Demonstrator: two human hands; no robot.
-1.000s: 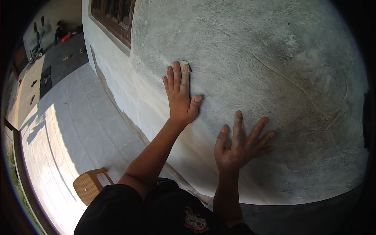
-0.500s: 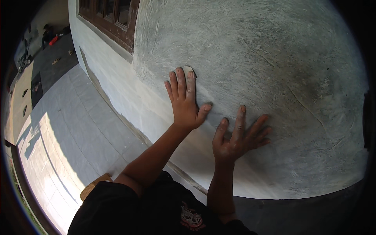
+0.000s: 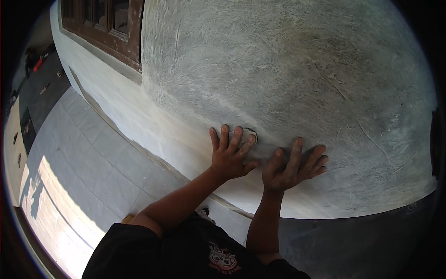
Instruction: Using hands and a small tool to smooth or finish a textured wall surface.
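A grey, roughly plastered wall (image 3: pixel 241 69) rises in front of me. My left hand (image 3: pixel 228 160) lies against its lower part, fingers spread and dusty. Under those fingers it presses a small piece of sandpaper (image 3: pixel 252 134) to the plaster; only a pale, curled edge shows, the rest being hidden. Close by on the right, my right hand (image 3: pixel 285 176) is open with its fingers apart and greyish at the tips. Nothing shows in it, and I cannot tell whether its fingertips touch the wall.
A brown wooden window frame (image 3: pixel 135 35) is set in the wall at upper left. Grey floor tiles (image 3: pixel 102 144) run along the wall's foot, partly sunlit. Several small objects lie on the far-left floor, with a red item (image 3: pixel 38 64) behind them.
My left hand has slid down and to the right with the sandpaper, nearer my right hand. The right hand has shifted slightly down and right. The view has also turned somewhat.
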